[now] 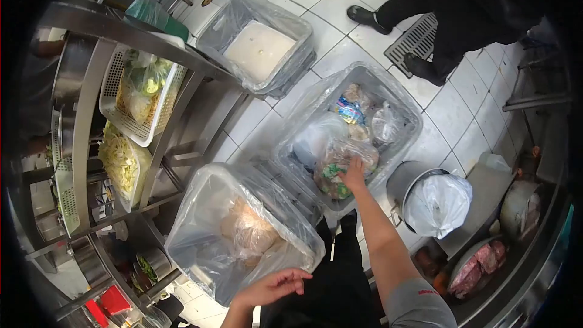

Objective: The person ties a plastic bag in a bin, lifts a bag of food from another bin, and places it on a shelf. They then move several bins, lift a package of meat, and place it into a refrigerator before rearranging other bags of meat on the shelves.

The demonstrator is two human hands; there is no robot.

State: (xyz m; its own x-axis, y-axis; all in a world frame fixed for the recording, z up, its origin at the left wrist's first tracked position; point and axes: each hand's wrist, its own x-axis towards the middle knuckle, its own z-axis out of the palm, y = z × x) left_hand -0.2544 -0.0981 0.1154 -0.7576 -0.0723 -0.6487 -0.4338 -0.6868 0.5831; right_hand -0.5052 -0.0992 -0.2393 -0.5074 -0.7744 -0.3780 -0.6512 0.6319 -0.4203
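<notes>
My right hand (354,173) reaches into a grey bin lined with clear plastic (398,161). Its fingers are spread and rest on a clear plastic bag (333,185) with brownish and green contents; no grip on it shows. Beside that bag lie a cloudy clear bag (319,136), a blue printed packet (350,111) and a knotted clear bag (387,123). My left hand (273,288) hovers empty at the near rim of another lined bin (200,231), fingers stretched out. In this tilted bin sits a clear bag with pale orange-brown contents (252,231).
A third lined bin (212,39) holds whitish liquid. A pot topped with a white plastic bag (440,203) stands at right, near a basin of raw meat (480,267). Shelves at left carry vegetable baskets (112,106). Another person's legs (446,30) are by a floor drain (410,45).
</notes>
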